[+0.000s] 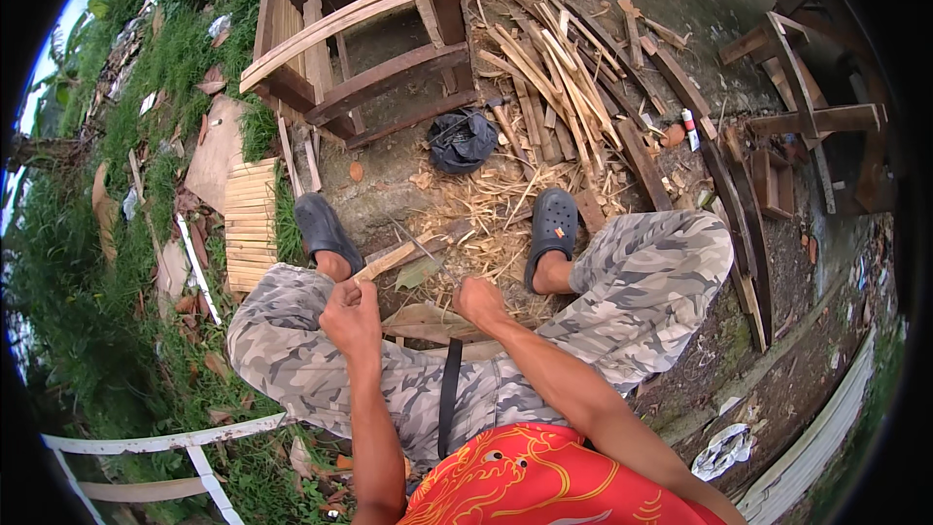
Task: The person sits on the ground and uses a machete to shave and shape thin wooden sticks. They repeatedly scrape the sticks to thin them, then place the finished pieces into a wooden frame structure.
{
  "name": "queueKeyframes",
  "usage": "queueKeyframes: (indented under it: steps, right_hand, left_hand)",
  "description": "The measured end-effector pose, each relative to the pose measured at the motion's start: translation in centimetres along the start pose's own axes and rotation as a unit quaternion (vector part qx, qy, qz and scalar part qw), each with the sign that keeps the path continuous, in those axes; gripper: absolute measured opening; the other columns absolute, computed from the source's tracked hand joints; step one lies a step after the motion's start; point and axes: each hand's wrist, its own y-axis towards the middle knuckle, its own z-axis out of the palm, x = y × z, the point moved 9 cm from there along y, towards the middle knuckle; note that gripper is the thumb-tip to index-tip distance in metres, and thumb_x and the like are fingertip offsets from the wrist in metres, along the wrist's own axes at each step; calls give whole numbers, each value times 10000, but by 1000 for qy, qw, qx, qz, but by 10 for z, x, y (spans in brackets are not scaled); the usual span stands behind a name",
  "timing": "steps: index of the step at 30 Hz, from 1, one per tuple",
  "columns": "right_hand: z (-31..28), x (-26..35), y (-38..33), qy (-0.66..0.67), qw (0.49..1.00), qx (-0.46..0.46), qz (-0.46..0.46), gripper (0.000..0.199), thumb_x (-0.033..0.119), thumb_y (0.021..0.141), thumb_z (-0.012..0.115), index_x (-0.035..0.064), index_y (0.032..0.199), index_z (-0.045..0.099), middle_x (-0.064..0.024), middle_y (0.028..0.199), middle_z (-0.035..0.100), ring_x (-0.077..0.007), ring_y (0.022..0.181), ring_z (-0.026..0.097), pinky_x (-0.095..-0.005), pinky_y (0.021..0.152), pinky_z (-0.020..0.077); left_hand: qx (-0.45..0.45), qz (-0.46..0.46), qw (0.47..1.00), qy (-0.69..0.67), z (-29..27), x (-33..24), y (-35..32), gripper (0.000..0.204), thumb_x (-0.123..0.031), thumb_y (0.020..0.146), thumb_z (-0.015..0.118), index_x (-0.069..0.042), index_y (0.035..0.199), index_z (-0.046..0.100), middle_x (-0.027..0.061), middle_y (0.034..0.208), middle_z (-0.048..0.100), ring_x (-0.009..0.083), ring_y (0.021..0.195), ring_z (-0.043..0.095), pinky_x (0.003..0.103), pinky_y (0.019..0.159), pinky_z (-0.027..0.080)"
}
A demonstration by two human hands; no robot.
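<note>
Camouflage trousers and a red shirt with gold patterning fill the near edge, where the person sits with knees apart. Left hand is closed in a grip around the near end of a pale wooden strip, which slants up and to the right between the knees. Right hand hangs just beside it, fingers curled downward over the shavings; whether its grip holds anything I cannot tell. Under both hands lies a flat wooden board across the ground. Two dark rubber clogs sit beyond, the left clog near the strip and the right clog on a heap of straw-coloured wood shavings. Left of the left clog rests a small slatted panel at the edge of the grass. Farther out a black bag lies crumpled on the dirt, beside a pile of split wood slats. At the far edge stands a wooden frame of brown planks, with a long pale plank laid across its top.
</note>
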Motion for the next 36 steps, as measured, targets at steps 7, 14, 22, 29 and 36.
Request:
queueKeyframes:
  steps: [7,14,22,29,36]
  right_hand:
    - [10,16,8,40,998,11,-41,330,262,926,562,-21,945,730,-298,900,711,-467,878,704,-538,806,567]
    - [5,24,6,28,996,10,-80,310,238,916,562,-17,922,738,-286,923,716,-450,897,707,-524,811,569]
    - [30,-37,36,14,999,44,14,309,240,898,588,-24,947,742,-301,939,707,-450,908,701,-521,811,568]
    - [18,14,16,44,995,18,-92,352,277,918,568,-19,1030,723,-306,921,701,-459,903,692,-528,811,560]
    - [12,-1,29,8,1000,11,-16,330,268,926,566,-30,999,689,-312,808,682,-485,813,685,-555,763,552]
  left_hand:
    - [-28,-24,999,-10,-5,14,7,261,-159,870,711,83,966,729,145,765,743,183,682,728,309,660,564]
    - [-48,-6,997,61,-10,20,16,277,-195,843,712,67,933,730,159,747,731,234,671,726,347,654,555]
    - [-48,-46,996,50,-12,28,19,287,-209,810,721,59,912,728,171,764,740,243,684,729,363,686,553]
    - [-53,-32,996,56,-10,24,23,278,-209,807,718,51,903,729,157,740,733,246,671,721,360,677,547]
    - [-42,-28,997,65,-12,23,18,286,-212,820,713,54,925,727,153,743,732,235,669,719,348,666,543]
